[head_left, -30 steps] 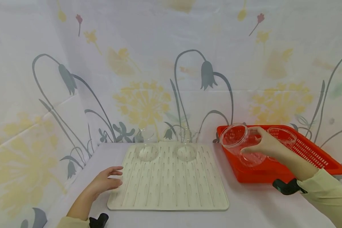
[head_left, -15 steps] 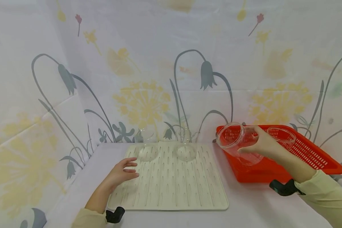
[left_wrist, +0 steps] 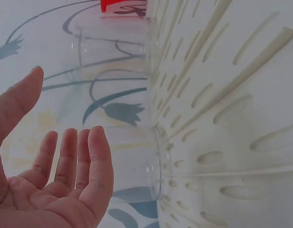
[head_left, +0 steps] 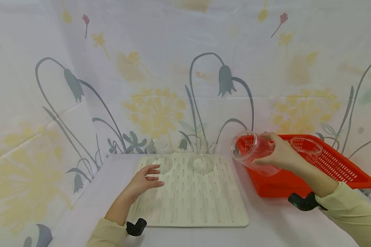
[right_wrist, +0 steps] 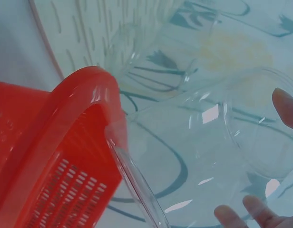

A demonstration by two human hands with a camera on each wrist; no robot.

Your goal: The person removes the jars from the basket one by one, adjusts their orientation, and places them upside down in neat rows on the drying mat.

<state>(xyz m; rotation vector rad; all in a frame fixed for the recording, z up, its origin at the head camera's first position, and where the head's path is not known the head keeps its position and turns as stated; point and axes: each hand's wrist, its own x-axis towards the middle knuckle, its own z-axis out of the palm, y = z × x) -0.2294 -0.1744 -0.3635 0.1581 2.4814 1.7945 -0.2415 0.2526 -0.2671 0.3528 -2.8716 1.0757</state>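
My right hand (head_left: 281, 152) grips a clear cup (head_left: 262, 159) over the left end of a red basket (head_left: 284, 187). The cup is tilted, one round end facing left. In the right wrist view its rim crosses in front of the basket's edge. Another clear cup (head_left: 307, 148) is in the basket. Two more clear cups, a left cup (head_left: 161, 161) and a right cup (head_left: 201, 164), stand on the back of a cream ribbed mat (head_left: 191, 206). My left hand (head_left: 143, 181) hovers over the mat's left side with fingers apart, holding nothing, near the left cup.
A white table surface (head_left: 216, 236) lies under the mat and basket. Behind it hangs a pale curtain (head_left: 173, 44) printed with flowers. The basket's left wall stands close to the mat's right edge. The see-through cups are faint against the curtain.
My left hand has moved right and slightly up, from the mat's left edge to over it. My right hand has shifted the held cup a little left and up.
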